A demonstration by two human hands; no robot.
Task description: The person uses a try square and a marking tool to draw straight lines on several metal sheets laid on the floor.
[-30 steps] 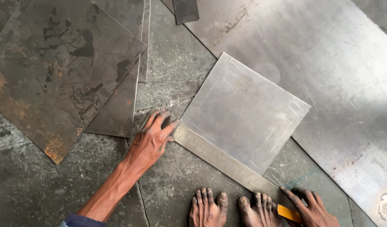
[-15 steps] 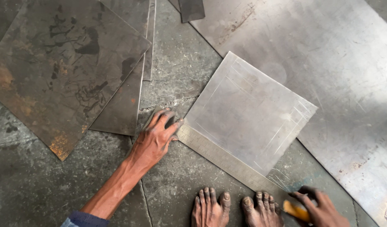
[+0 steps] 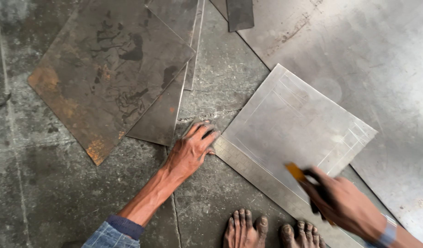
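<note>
A light grey square metal sheet (image 3: 296, 124) lies on the stone floor, with thin scribed lines near its edges. A long steel ruler (image 3: 262, 177) rests along its near left edge. My left hand (image 3: 193, 149) lies flat with spread fingers, pressing the ruler's upper end at the sheet's corner. My right hand (image 3: 344, 202) grips a small yellow-tipped marking tool (image 3: 296, 172), its tip on the sheet just beside the ruler. My bare feet (image 3: 266, 229) stand at the bottom edge, close to the ruler.
Dark rusty metal sheets (image 3: 110, 69) lie stacked at the upper left. A large grey metal sheet (image 3: 372, 50) covers the upper right, under the square one. A narrow dark strip (image 3: 239, 14) lies at the top. Grey stone floor (image 3: 46, 183) shows at the lower left.
My right hand has come up from the bottom right corner and moved along the ruler onto the square sheet with the yellow tool. The left hand stays on the ruler's end.
</note>
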